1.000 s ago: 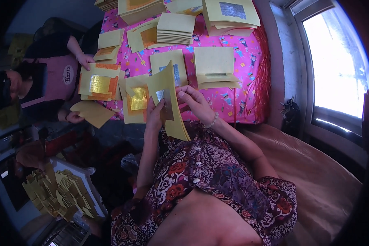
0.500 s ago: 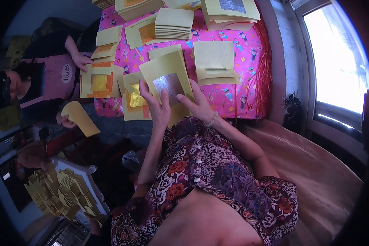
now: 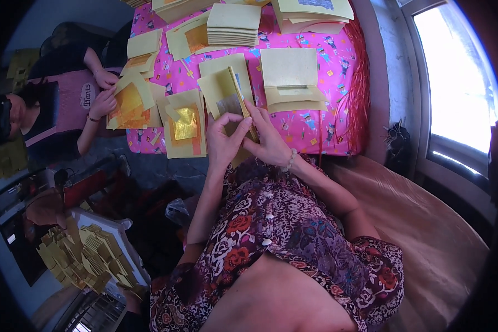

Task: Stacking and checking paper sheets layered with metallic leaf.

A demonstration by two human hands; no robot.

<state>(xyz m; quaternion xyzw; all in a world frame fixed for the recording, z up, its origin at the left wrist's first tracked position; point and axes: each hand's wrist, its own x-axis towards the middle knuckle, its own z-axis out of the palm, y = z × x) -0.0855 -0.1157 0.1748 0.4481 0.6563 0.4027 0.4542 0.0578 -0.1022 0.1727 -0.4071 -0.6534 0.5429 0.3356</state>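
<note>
Both my hands grip a yellow joss paper sheet [image 3: 214, 88] with a silver foil square, now bent along its length and tilted. My left hand [image 3: 227, 138] pinches its lower part with thumb and curled fingers. My right hand [image 3: 270, 138], with a beaded bracelet at the wrist, presses the right edge, its fingers close to the left thumb. Behind the held sheet lies more plain yellow paper [image 3: 239, 62]. Left of my hands is a pile of joss paper with gold foil [image 3: 185, 124]. A stack of folded yellow sheets [image 3: 289, 66] sits to the right.
A pink patterned cloth [image 3: 310, 133] covers the table. Stacks of yellow paper [image 3: 233, 25] stand toward the far side. Red strings [image 3: 357, 94] hang along the right edge. At left, a co-worker's hands [image 3: 104, 102] handle gold-foil paper. A tray of folded papers [image 3: 130, 249] is lower left.
The sheet in my hands, flatter before, is now bent lengthwise, and my hands have come closer together. The co-worker's lower hand has moved up to the paper on the table.
</note>
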